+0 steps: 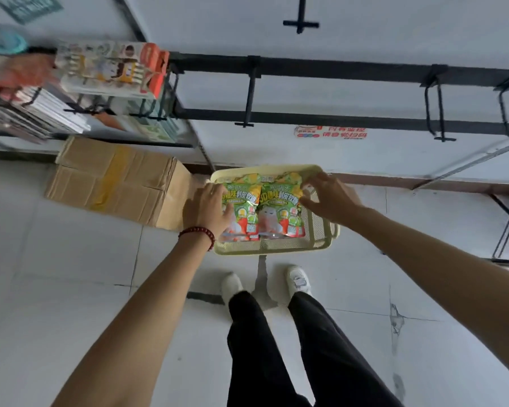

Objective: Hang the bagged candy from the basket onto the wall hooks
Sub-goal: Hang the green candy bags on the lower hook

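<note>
The left hand (207, 208) is laid flat, fingers spread, on the left-hand green and orange printed plastic candy bag (241, 212); nothing is clenched yet. The right hand (329, 198) is pressed on the upper right corner of the neighbouring green candy bag (281, 212), fingers splayed and unclosed, so no bag is gripped. Both bags are lying face up, side by side and touching, inside the pale yellow mesh plastic basket (276, 248), which is set on the white tiled floor (71, 274). Just left of the basket a brown cardboard box (115, 183) is seen. Above the basket, on the white wall, bare black metal hooks (249, 98) are fixed to black rails.

The bags are judged light, soft and crinkly, with a slick film likely to slide. Each is best pinched at the flat top seal, where a hanging hole would be expected, though none can be made out.
</note>
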{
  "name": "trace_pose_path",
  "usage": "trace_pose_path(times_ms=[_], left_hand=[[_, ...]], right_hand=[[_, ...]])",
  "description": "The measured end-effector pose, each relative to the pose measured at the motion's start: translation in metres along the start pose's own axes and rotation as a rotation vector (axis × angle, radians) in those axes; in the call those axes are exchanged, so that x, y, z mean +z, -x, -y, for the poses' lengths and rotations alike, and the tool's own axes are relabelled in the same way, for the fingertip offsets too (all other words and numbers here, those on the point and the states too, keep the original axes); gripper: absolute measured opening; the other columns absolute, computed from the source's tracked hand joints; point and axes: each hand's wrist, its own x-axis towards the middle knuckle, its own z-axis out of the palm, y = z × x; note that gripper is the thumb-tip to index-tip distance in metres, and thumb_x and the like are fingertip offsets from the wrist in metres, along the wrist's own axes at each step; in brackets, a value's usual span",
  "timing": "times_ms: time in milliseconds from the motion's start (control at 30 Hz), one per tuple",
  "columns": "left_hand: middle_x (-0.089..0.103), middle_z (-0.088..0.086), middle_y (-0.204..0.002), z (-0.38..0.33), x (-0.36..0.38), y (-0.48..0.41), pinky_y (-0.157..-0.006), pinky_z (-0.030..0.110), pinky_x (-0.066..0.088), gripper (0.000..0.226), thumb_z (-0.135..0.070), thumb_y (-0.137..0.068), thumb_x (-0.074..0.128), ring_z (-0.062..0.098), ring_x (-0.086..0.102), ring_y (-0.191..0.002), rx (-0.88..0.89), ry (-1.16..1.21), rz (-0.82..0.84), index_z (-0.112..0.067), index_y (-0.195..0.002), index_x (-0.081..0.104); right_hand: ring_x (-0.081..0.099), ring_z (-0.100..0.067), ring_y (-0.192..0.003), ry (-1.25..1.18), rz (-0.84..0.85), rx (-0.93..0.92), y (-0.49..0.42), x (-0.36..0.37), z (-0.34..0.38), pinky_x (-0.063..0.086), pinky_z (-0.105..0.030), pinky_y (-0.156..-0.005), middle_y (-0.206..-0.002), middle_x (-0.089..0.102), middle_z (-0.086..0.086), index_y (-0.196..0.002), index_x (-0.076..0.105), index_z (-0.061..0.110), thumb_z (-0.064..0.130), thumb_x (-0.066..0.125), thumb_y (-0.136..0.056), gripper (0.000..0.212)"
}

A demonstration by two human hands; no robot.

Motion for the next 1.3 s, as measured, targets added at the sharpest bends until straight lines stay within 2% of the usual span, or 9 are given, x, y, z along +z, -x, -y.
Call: trace_pose_path(times_ms=[133, 267, 367, 500, 633, 767, 900, 1000, 1300], left_hand=[[0.053, 0.004, -0.122, 0.02, 0.054, -0.055, -0.091, 0.032, 0.037, 0.028, -0.026, -0.092, 0.052, 0.021, 0.047, -0.115, 0.116, 0.02, 0.115, -0.012, -0.117, 0.051], [0.054, 0.005, -0.117, 0.047, 0.113, -0.099, -0.096, 0.038, 0.04, 0.026, -0.023, -0.089, 0.055, 0.026, 0.051, -0.111, 0.109, 0.066, 0.22, -0.011, -0.111, 0.051], [0.044, 0.006, -0.128, 0.06, 0.154, -0.118, -0.105, 0.031, 0.032, 0.028, -0.014, -0.09, 0.055, 0.023, 0.042, -0.123, 0.14, 0.044, 0.299, -0.008, -0.117, 0.049], [0.045, 0.004, -0.129, 0.074, 0.203, -0.142, -0.102, 0.028, 0.032, 0.029, -0.015, -0.093, 0.051, 0.021, 0.043, -0.122, 0.117, 0.061, 0.275, -0.008, -0.12, 0.047], [0.043, 0.014, -0.14, 0.077, 0.231, -0.166, -0.1, 0.041, 0.041, 0.049, -0.035, -0.095, 0.047, 0.03, 0.043, -0.127, 0.062, 0.022, 0.28, -0.02, -0.139, 0.034], [0.04, 0.012, -0.145, 0.073, 0.251, -0.163, -0.103, 0.041, 0.035, 0.05, -0.044, -0.098, 0.032, 0.028, 0.042, -0.129, 0.102, -0.115, 0.298, -0.016, -0.14, 0.035], [0.049, 0.006, -0.134, 0.074, 0.268, -0.158, -0.088, 0.042, 0.045, 0.046, -0.047, -0.096, 0.032, 0.029, 0.047, -0.117, 0.136, -0.174, 0.124, -0.019, -0.129, 0.047], [0.045, 0.008, -0.135, 0.068, 0.271, -0.156, -0.083, 0.039, 0.044, 0.053, -0.056, -0.092, 0.036, 0.027, 0.045, -0.117, 0.156, -0.308, 0.159, -0.022, -0.132, 0.044], [0.02, 0.004, -0.155, 0.078, 0.283, -0.145, -0.111, 0.045, 0.027, 0.07, -0.062, -0.091, 0.028, 0.025, 0.025, -0.14, 0.133, -0.255, 0.219, -0.021, -0.147, 0.021]], right_hand=[[0.046, -0.029, -0.124, -0.005, 0.017, 0.081, -0.053, 0.036, -0.004, 0.039, -0.051, -0.101, -0.133, 0.051, -0.007, -0.11, 0.061, 0.018, 0.039, 0.064, -0.084, 0.033], [0.043, -0.029, -0.126, -0.055, 0.039, 0.137, -0.113, 0.084, -0.02, 0.032, -0.038, -0.102, -0.131, 0.052, -0.013, -0.115, 0.058, 0.01, 0.029, 0.064, -0.087, 0.034], [0.036, -0.028, -0.131, -0.044, 0.103, 0.173, -0.146, 0.128, -0.034, 0.025, -0.034, -0.106, -0.138, 0.044, -0.014, -0.121, 0.055, 0.006, 0.023, 0.06, -0.091, 0.036], [0.036, -0.028, -0.132, 0.097, 0.203, 0.099, -0.173, 0.179, -0.051, 0.039, -0.047, -0.101, -0.145, 0.036, -0.005, -0.134, 0.044, 0.02, 0.039, 0.052, -0.092, 0.047], [0.035, -0.03, -0.133, 0.175, 0.162, 0.088, -0.196, 0.205, -0.078, 0.034, -0.056, -0.104, -0.149, 0.032, -0.004, -0.139, 0.036, 0.024, 0.046, 0.043, -0.094, 0.051], [0.027, -0.024, -0.139, 0.192, 0.121, 0.115, -0.192, 0.217, -0.099, 0.026, -0.047, -0.11, -0.154, 0.024, 0.001, -0.146, 0.025, 0.025, 0.045, 0.032, -0.099, 0.052], [0.031, -0.027, -0.133, 0.2, 0.064, 0.069, -0.185, 0.227, -0.104, 0.028, -0.049, -0.109, -0.146, 0.036, -0.001, -0.145, 0.026, 0.027, 0.046, 0.031, -0.098, 0.051], [0.034, -0.027, -0.13, 0.268, 0.074, 0.039, -0.189, 0.227, -0.107, 0.03, -0.049, -0.107, -0.144, 0.036, -0.003, -0.146, 0.025, 0.025, 0.048, 0.032, -0.097, 0.054], [0.014, -0.023, -0.143, 0.213, 0.06, 0.022, -0.188, 0.239, -0.112, 0.007, -0.048, -0.117, -0.153, 0.024, -0.001, -0.135, 0.041, 0.025, 0.054, 0.039, -0.093, 0.052]])
